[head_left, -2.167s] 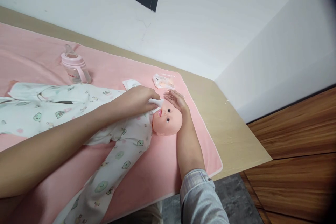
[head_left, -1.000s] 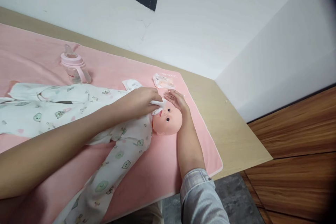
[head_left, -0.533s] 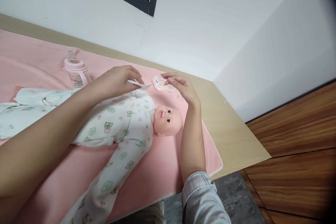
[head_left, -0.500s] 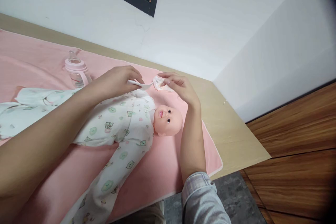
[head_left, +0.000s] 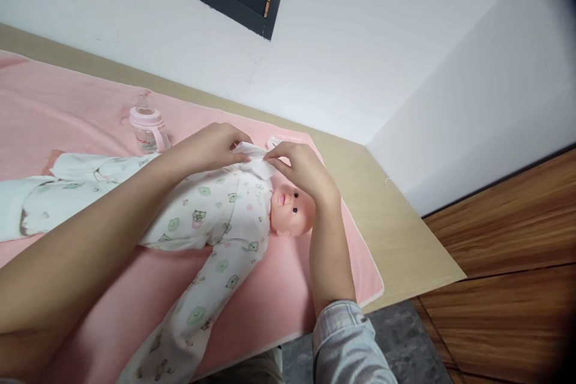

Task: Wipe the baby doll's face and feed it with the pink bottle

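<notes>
A baby doll [head_left: 292, 213] lies on its back on the pink blanket [head_left: 256, 300], dressed in a white outfit [head_left: 180, 216] with small green bear prints. Above its shoulder, a thin white cloth [head_left: 257, 167] is stretched between my two hands. My left hand [head_left: 216, 145] pinches one side of the cloth between thumb and fingers. Thumb and forefinger of my right hand [head_left: 299, 165] close on the cloth's other side, above the doll's head. Partly hidden behind my right hand, a crumpled white piece [head_left: 272, 141] lies on the blanket.
A pink-capped baby bottle [head_left: 148, 127] with a handle stands on the blanket behind the doll's legs. The wooden tabletop [head_left: 387, 234] shows at the right and back, meeting a white wall [head_left: 337, 60]. Wood-grain panels [head_left: 508, 240] are at the right.
Half a second ago the cloth was a narrow folded strip; now it is spread wider. Both hands have moved slightly, my right one lower and away from the crumpled white piece.
</notes>
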### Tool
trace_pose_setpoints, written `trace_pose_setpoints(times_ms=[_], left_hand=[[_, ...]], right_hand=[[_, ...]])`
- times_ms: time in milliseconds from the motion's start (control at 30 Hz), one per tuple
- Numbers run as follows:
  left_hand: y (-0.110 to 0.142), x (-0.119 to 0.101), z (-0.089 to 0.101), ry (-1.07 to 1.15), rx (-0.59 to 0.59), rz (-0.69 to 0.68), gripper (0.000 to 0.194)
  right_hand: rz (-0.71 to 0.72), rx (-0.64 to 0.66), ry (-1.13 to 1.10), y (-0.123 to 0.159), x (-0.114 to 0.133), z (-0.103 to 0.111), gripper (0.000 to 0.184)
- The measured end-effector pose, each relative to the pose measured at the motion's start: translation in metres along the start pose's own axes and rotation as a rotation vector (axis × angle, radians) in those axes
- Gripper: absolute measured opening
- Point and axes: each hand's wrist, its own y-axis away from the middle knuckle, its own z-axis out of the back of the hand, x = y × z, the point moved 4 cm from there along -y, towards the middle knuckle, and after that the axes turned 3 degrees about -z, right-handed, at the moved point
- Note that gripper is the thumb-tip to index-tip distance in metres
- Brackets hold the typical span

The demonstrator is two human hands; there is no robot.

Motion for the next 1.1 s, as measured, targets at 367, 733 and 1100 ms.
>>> trace_pose_setpoints(times_ms=[367,733,1100], left_hand=[[0.029,0.042,0.056,0.218,-0.157,0.23,0.038],[0.08,0.108,0.098,0.215,-0.43,0.62,0.036],[0.087,0.131,0.094,0.229,-0.492,0.612,0.044]], right_hand=[[-0.265,-0.185,-0.064,-0.007,-0.073,0.03,0.029],[-0.457,-0.227,-0.423,-0.085,-0.154,0.006,0.028],[-0.686,-0.326,-0.536,-0.088,-0.196,-0.009,0.029]])
